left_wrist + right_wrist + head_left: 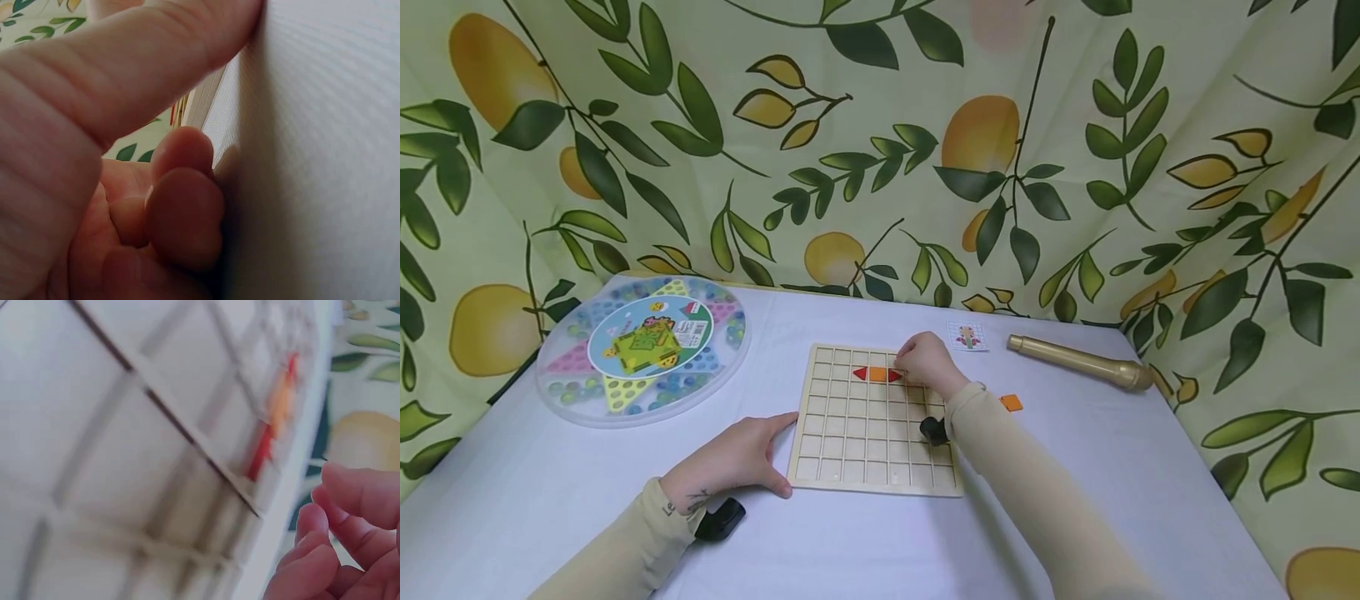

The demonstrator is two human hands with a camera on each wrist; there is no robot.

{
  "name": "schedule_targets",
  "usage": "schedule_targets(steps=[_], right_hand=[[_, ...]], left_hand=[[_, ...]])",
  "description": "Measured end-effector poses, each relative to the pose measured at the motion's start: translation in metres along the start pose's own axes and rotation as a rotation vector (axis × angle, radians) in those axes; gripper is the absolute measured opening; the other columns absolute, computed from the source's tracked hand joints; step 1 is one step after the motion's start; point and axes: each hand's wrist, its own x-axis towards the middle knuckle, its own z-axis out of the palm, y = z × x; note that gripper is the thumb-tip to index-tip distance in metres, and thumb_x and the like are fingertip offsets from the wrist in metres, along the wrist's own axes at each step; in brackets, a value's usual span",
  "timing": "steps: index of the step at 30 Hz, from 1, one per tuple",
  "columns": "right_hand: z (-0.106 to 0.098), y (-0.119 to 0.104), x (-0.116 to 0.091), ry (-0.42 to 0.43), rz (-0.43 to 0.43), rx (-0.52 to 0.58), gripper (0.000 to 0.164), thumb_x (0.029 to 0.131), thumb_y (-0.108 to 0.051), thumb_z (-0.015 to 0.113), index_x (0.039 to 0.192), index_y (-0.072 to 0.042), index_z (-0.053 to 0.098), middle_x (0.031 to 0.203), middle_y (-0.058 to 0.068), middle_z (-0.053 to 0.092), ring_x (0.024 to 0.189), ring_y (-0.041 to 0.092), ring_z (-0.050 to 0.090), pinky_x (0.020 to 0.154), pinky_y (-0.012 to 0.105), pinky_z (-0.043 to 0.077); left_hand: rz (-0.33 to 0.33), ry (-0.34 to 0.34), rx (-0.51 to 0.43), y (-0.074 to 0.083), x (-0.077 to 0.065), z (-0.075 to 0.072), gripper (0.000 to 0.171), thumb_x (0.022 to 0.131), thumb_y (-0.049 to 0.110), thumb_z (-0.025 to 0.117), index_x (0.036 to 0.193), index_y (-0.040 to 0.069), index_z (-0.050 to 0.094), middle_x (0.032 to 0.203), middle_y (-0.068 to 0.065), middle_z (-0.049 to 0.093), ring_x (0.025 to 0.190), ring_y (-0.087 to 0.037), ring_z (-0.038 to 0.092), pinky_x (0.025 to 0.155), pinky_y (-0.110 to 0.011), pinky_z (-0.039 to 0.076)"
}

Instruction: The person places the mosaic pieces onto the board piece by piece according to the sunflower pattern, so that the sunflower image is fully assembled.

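A wooden grid board (857,425) lies on the white table. In its upper rows, an orange square tile (877,374) sits between two red triangle tiles, one on the left (861,374) and one on the right (894,376). My left hand (730,458) rests at the board's left edge, index finger and thumb spread along it. Over the upper right of the board, my right hand (928,362) has its fingers bent close to the right red triangle. In the right wrist view, no piece shows between its fingertips (337,481), and the red and orange tiles appear blurred beyond the grid lines.
A small picture card (967,336) lies behind the right hand. Beside the right sleeve is a loose orange tile (1012,402). A gold tube (1078,362) lies at the back right. On the left sits a round clear marble game case (568,379), before a leaf-patterned curtain (880,75).
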Motion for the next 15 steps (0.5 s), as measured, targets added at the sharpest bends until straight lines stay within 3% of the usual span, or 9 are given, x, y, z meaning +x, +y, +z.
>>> schedule_targets(steps=[7,11,15], right_hand=[[-0.052,0.024,-0.016,0.026,-0.02,0.027,0.022,0.088,-0.019,0.061,0.102,-0.003,0.066,0.106,0.012,0.06,0.089,0.023,0.049,0.068,0.031,0.045],[-0.075,0.052,-0.03,0.05,0.026,-0.02,0.026,0.089,-0.018,0.06,0.109,-0.001,0.063,0.11,0.016,0.06,0.093,0.027,0.051,0.077,0.036,0.047],[-0.084,0.08,-0.043,0.026,0.103,-0.077,0.028,0.088,-0.013,0.06,0.112,0.0,0.062,0.108,0.017,0.059,0.093,0.028,0.053,0.081,0.037,0.048]], left_hand=[[-0.017,-0.005,0.003,0.002,0.001,0.0,0.107,0.044,0.018,0.091,0.138,0.006,0.042,0.055,-0.004,0.049,0.045,-0.014,0.04,0.046,-0.027,0.033],[-0.017,-0.004,0.009,0.002,0.001,-0.001,0.107,0.045,0.019,0.091,0.139,0.007,0.042,0.054,-0.004,0.049,0.045,-0.014,0.04,0.046,-0.027,0.033],[-0.017,-0.005,0.002,0.0,0.0,-0.001,0.107,0.045,0.019,0.091,0.139,0.008,0.042,0.054,-0.004,0.049,0.045,-0.014,0.04,0.046,-0.027,0.033]])
